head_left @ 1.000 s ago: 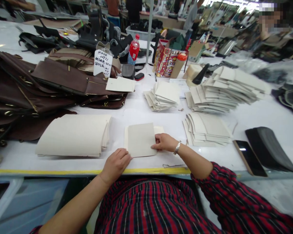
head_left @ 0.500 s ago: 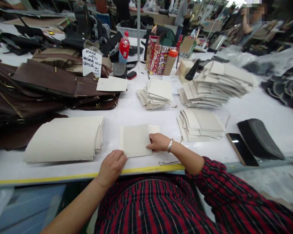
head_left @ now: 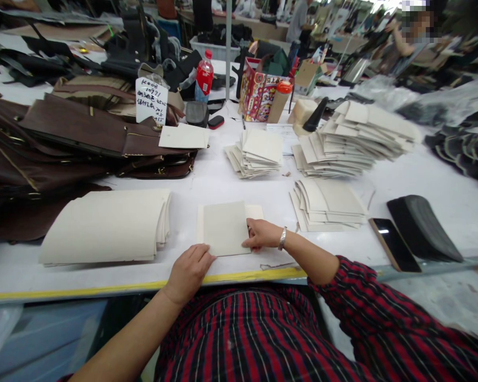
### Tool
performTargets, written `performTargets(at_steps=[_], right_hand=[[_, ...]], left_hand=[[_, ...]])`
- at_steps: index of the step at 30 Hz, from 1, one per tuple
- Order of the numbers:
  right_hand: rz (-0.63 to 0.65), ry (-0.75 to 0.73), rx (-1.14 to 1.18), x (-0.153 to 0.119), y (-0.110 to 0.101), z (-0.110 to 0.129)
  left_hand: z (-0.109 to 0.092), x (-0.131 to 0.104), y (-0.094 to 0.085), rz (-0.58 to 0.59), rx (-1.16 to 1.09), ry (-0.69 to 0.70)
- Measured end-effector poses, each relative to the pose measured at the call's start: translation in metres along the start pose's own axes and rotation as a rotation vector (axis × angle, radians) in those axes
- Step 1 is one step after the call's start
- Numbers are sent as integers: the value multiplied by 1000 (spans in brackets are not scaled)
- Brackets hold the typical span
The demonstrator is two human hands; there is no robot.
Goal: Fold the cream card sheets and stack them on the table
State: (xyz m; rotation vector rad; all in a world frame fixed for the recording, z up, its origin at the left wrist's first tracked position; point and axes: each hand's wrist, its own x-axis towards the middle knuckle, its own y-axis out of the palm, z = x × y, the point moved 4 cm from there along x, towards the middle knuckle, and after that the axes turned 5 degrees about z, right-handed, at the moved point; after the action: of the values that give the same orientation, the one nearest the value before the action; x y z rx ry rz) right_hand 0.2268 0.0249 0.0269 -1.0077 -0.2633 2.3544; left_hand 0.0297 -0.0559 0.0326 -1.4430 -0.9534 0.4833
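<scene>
A grey-white cardboard sheet (head_left: 225,229) lies just in front of me, over a paler sheet (head_left: 200,223) that shows at its left and at its upper right. My right hand (head_left: 263,233), with a bracelet on the wrist, pinches the grey-white sheet's right edge between thumb and fingers. At the lower left corner, the bent fingers of my left hand (head_left: 191,267) hold the same sheet; the thumb's grip is partly hidden. A stack of large curved sheets (head_left: 103,225) is left of my hands, and a stack of small sheets (head_left: 330,201) is to the right.
More sheet stacks (head_left: 261,151) (head_left: 354,138) stand farther back. Brown leather bags (head_left: 83,132) fill the left side, with a handwritten card (head_left: 151,101) on them. A phone (head_left: 396,244) and a curved black piece (head_left: 422,225) lie right. Behind are a red-labelled bottle (head_left: 204,77) and patterned box (head_left: 258,95).
Both hands and the sheet appear slightly farther right, along with a small shift of the view. Their hold on the sheet looks the same.
</scene>
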Motion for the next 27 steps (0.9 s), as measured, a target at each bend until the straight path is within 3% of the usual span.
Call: performTargets(at_steps=[6, 11, 13, 18, 20, 27], right_hand=[[-73, -16, -183, -2, -2, 8], [-96, -4, -207, -1, -2, 8], [-75, 4, -146, 0, -1, 6], [57, -6, 255, 1, 4, 5], [61, -40, 284, 0, 5, 6], [-118, -8, -87, -2, 1, 8]], left_hand=[[-2, 1, 2, 14, 25, -10], [-4, 2, 0, 21, 45, -17], [-5, 1, 0, 17, 43, -26], [-6, 1, 0, 16, 46, -20], [-6, 1, 0, 22, 53, -13], [-6, 2, -2, 26, 55, -24]])
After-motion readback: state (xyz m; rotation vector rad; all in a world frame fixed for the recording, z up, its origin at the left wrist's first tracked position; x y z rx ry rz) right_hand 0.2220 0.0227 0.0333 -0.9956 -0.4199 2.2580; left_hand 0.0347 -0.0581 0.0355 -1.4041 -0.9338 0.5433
